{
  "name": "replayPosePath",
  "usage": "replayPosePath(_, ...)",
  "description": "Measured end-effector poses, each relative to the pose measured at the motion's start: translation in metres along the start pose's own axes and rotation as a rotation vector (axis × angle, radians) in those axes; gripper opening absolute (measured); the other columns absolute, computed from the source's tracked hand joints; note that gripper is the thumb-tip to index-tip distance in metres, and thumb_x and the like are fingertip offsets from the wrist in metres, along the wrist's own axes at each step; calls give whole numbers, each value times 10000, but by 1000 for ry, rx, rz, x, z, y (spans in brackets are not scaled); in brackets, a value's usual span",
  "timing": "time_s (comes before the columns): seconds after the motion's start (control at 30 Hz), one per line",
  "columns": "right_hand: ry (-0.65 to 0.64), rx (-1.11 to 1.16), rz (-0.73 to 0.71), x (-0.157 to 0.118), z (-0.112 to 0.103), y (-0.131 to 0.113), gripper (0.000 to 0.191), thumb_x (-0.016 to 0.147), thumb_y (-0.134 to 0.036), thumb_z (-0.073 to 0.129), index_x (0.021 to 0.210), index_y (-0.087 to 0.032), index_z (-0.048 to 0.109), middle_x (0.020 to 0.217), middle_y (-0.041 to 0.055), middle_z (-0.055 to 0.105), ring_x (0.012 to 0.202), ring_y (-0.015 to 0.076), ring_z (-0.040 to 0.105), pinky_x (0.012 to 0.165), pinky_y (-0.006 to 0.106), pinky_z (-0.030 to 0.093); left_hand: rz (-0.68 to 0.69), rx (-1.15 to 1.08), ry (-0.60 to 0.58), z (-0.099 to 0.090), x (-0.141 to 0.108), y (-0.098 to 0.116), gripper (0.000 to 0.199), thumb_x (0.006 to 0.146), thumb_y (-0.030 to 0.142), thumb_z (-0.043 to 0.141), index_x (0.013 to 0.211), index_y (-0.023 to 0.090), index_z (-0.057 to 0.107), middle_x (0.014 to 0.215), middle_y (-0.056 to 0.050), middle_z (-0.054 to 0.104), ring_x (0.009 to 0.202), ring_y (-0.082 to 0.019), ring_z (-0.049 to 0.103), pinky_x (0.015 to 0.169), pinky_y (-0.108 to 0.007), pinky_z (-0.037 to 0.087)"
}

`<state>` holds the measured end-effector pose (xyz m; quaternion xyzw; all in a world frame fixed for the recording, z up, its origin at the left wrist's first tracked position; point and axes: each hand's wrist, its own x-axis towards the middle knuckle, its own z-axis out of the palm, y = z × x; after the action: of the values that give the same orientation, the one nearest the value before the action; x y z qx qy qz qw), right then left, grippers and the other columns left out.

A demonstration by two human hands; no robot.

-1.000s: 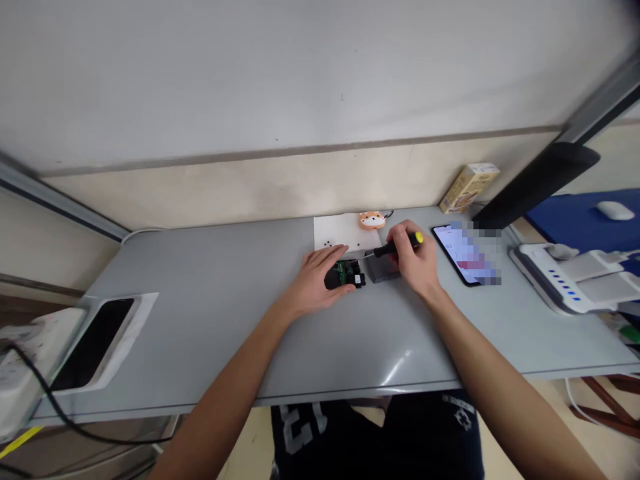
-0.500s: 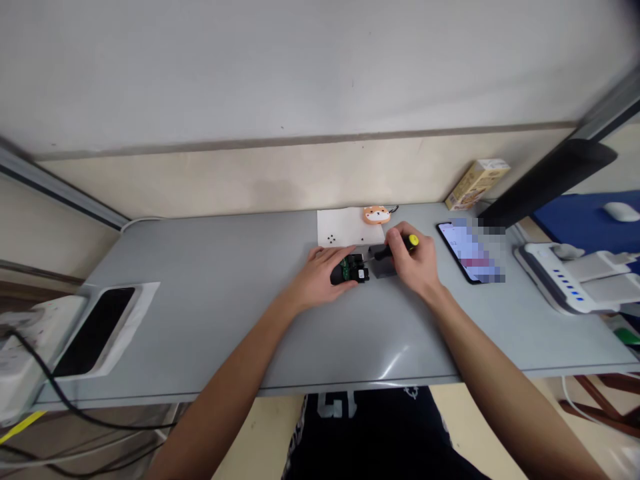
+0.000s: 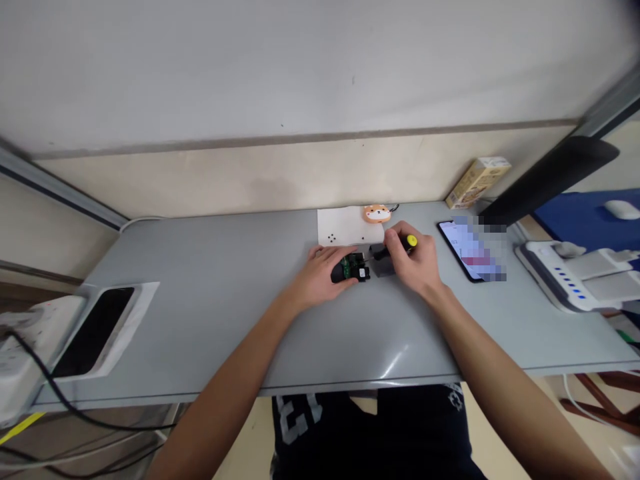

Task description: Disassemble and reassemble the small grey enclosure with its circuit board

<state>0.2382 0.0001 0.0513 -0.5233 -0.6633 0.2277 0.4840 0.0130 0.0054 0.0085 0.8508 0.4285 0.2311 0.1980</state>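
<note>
A small black device with a green circuit board showing [image 3: 347,268] lies on the grey table, held around its left end by my left hand [image 3: 323,275]. My right hand [image 3: 413,259] grips a black screwdriver with a yellow end cap [image 3: 411,241]; its shaft points left at the device's right part. Beneath the screwdriver and partly hidden by my right hand is a dark grey piece [image 3: 383,267]. Behind the device, a white sheet [image 3: 347,223] carries several tiny dark screws [image 3: 331,238]. An orange animal-face case [image 3: 377,213] sits at the sheet's right edge.
On the grey table [image 3: 210,320], a lit phone [image 3: 463,250] lies to the right, near a yellow carton [image 3: 477,182] and a white power strip [image 3: 560,277]. At left are a dark phone [image 3: 95,331], a white socket block [image 3: 35,340] and cables.
Both hands keep nearly the same place and grip, and the screwdriver stays at the device. Below the table edge, the person's dark clothing with pale markings has shifted.
</note>
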Motion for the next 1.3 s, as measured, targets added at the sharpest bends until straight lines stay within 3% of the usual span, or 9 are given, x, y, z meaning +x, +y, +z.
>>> replayPosePath(0.23,29,52,17,1,0,0,411,982,-550,499,743,-223,573,586,-16,509,542,132,451,543,270,366,19,-21,24,-1,0,1,511,864,351,765,1326,294,556,1377,-50,645,1295,-266,583,1191,-489,299)
replayPosePath(0.47,93,211,78,2,0,0,463,966,-611,495,724,-224,569,564,-24,471,482,125,460,473,264,359,35,4,149,-3,-1,3,172,982,341,598,1098,252,690,1324,-65,653,1273,-238,585,1146,-468,351)
replayPosePath(0.9,126,319,137,6,4,8,499,944,-652,518,723,-207,567,581,-39,447,446,96,484,403,236,342,125,70,265,-2,1,-3,89,954,254,653,969,252,741,1138,-23,719,1084,-198,637,1046,-442,370)
replayPosePath(1.3,133,314,132,6,3,9,485,953,-632,517,725,-206,567,568,-44,432,420,89,460,370,227,346,125,69,260,0,2,-3,114,965,281,650,938,246,755,1078,-31,736,1035,-195,642,1011,-437,380)
